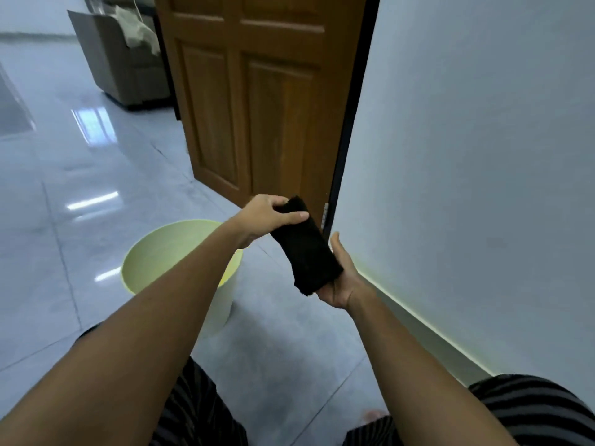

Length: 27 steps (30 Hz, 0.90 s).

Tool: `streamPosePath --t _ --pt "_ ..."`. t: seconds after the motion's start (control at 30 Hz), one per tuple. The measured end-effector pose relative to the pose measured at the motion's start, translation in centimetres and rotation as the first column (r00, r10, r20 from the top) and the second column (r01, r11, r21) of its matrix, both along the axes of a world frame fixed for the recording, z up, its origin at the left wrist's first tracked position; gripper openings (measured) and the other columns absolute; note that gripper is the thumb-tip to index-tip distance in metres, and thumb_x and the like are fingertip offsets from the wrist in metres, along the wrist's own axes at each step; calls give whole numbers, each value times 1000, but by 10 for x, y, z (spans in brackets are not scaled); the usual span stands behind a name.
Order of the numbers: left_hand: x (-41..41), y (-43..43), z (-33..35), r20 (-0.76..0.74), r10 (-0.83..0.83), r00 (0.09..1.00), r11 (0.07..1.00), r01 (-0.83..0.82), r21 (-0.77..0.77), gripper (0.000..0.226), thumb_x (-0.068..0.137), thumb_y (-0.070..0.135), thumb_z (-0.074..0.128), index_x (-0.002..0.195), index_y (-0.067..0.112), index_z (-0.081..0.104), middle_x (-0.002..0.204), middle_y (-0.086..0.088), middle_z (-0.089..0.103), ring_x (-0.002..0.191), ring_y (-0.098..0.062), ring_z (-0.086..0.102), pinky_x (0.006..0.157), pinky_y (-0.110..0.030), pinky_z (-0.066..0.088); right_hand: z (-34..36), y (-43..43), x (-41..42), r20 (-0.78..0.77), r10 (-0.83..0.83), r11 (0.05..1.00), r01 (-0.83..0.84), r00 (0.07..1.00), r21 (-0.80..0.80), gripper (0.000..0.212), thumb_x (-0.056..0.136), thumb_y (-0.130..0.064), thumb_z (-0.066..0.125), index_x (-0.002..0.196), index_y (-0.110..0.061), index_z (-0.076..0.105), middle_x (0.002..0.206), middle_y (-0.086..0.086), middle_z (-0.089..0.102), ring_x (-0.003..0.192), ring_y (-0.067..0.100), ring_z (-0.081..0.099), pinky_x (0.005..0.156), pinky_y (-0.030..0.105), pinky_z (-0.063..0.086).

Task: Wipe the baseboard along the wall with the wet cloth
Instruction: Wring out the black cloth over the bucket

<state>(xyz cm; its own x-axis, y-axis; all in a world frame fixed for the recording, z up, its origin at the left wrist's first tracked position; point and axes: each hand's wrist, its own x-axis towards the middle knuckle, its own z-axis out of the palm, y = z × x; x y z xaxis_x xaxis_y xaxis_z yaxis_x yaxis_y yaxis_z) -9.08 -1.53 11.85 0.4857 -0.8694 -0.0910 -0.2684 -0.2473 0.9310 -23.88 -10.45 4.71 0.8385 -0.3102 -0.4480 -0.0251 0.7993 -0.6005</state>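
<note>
A folded black cloth [306,249] is held in the air between both hands, in front of the door's lower corner. My left hand [267,217] grips its upper end, thumb across the top. My right hand [343,278] cups its lower end from underneath, palm up. The baseboard [418,323] is a pale strip at the foot of the light wall on the right, running from the door frame toward my right knee. The cloth is above the floor and not touching the baseboard.
A pale green bucket [141,262] stands on the glossy tiled floor under my left forearm. A brown wooden door [257,107] stands open ahead beside the dark door frame [347,123]. A grey armchair [122,59] sits far left. My striped-clad knees fill the bottom edge.
</note>
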Motion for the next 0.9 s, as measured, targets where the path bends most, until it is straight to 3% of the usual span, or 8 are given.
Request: streamPosePath --t 0.13,0.23,0.33,0.43,0.57,0.67,0.8,0.9 --pt "-42 -7 32 162 -138 977 990 138 6 13 80 28 73 80 17 67 78 3 66 76 -10 64 55 -16 50 15 23 -25 66 -44 999 43 997 13 51 92 -52 47 94 -5 66 68 12 68 51 22 65 46 26 52" --pt "-62 -9 44 213 -186 959 982 188 13 17 81 32 72 81 16 68 81 -1 67 80 -14 65 63 -26 55 16 35 -41 218 -15 998 3 976 55 56 87 -59 46 104 -9 64 86 14 65 70 25 65 64 32 52" --pt "-77 -12 46 275 -243 930 969 245 29 15 83 32 69 74 20 66 73 6 63 74 -8 60 58 -15 43 17 47 -56 371 21 996 -54 928 77 82 78 -77 40 128 -15 59 129 17 58 112 40 58 97 52 41" --pt "-83 -20 42 472 -154 868 984 181 -11 20 87 32 65 100 18 68 92 7 64 89 -9 58 66 -13 41 23 47 -71 415 -30 997 -5 909 83 90 77 -81 31 136 -15 52 141 15 50 118 41 55 96 49 43" --pt "-78 -28 47 435 28 900 983 55 -176 33 96 38 48 116 16 61 107 4 61 91 -10 55 76 -22 42 32 30 -95 234 -118 992 125 965 -12 66 86 -61 43 131 -15 54 121 7 60 101 28 60 72 35 48" --pt "-66 -41 47 475 -87 876 988 135 -68 28 98 32 45 113 16 62 102 2 61 77 -5 54 64 -19 41 44 3 -116 62 -195 962 203 979 -185 51 92 -53 43 127 -18 58 110 1 65 93 26 63 66 33 44" --pt "-41 -60 49 506 -291 812 953 294 75 26 97 32 48 112 19 64 106 5 64 91 -6 58 79 -22 44 80 -47 -116 -84 -225 890 169 971 -424 49 95 -49 43 133 -20 52 111 1 66 92 28 66 58 30 48" --pt "-17 -74 46 529 -378 760 924 340 173 23 97 32 48 107 21 65 95 11 62 83 -1 56 68 -16 40 96 -79 -92 -166 -216 847 100 962 -522 42 96 -43 44 131 -22 51 116 2 66 94 31 67 59 31 47"
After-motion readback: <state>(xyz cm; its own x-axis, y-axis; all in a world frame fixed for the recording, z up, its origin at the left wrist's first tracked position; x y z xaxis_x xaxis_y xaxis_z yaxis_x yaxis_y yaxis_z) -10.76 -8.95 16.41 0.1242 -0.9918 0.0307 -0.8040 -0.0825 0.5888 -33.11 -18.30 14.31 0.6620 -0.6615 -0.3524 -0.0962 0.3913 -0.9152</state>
